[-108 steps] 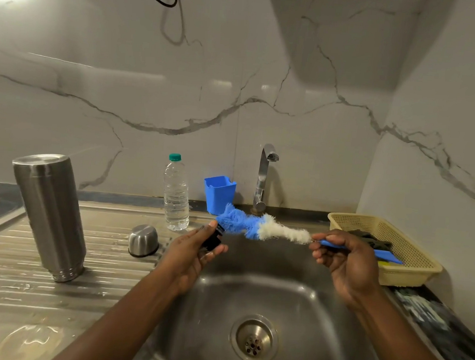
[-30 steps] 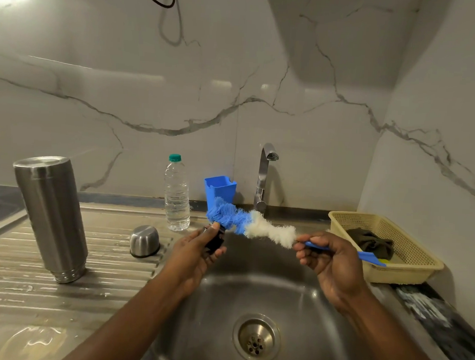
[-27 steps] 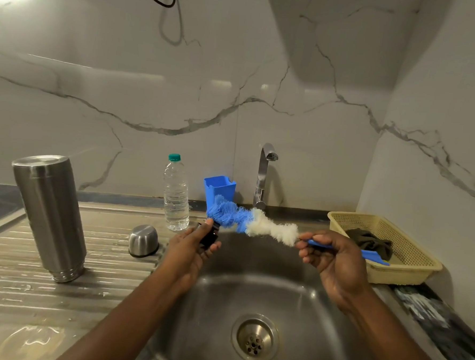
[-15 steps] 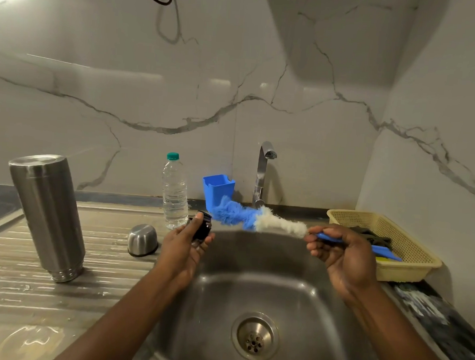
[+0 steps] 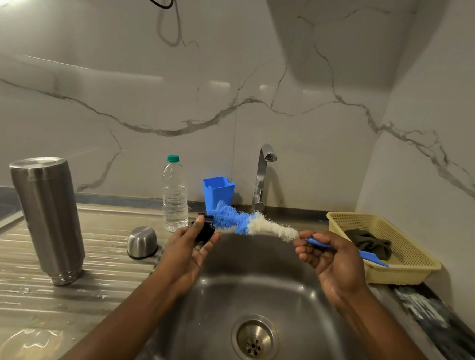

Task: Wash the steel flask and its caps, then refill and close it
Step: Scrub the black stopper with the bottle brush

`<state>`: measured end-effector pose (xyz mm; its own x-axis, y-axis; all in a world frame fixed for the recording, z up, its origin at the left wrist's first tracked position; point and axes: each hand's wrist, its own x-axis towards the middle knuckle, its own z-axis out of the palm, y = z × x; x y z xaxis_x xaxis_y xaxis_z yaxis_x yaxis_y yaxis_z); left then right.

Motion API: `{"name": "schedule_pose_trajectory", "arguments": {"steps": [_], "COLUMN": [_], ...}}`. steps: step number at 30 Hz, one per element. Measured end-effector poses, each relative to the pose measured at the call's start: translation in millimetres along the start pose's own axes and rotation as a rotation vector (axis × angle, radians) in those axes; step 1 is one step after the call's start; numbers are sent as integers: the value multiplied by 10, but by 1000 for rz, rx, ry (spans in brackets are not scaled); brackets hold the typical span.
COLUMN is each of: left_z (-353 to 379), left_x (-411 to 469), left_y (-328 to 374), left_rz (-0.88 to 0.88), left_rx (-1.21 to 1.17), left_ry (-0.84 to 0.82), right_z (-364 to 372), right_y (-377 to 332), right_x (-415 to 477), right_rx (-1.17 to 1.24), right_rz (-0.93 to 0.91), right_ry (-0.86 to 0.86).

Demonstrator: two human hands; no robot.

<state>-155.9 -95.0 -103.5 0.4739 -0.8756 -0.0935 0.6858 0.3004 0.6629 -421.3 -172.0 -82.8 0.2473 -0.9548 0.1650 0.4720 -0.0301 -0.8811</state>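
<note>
While over the sink [image 5: 251, 292], left hand [image 5: 190, 249] palm-up around cap [image 5: 205, 230].

Single wide-angle view (the only one) from a camera worn on the person's head, facing forward and tilted down over a steel sink [image 5: 279, 299]. The left hand [image 5: 190, 246] and right hand [image 5: 334, 258] sit close below the lens, forearms entering from the bottom edge. A marble wall [image 5: 181, 79] fills the upper half.

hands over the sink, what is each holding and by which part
The left hand pinches the small black cap by its sides; the right hand grips the bottle brush by its blue handle.
</note>
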Motion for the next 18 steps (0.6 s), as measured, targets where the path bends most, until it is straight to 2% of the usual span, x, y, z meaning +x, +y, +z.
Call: {"name": "schedule_pose_trajectory", "arguments": {"steps": [12,16,18], "left_z": [75,42,12], "left_x": [-114,-52,-67], "left_y": [-67,10,31], "left_rz": [26,68,35], "left_rx": [107,79,89], "left_ry": [-67,19,-8], "right_z": [68,57,64], "right_y": [40,-26,-13], "right_x": [-34,-49,-50], "right_rx": [-68,-54,-58], "right_rz": [-21,-68,-58], "right_ry": [-48,-42,-58]}}
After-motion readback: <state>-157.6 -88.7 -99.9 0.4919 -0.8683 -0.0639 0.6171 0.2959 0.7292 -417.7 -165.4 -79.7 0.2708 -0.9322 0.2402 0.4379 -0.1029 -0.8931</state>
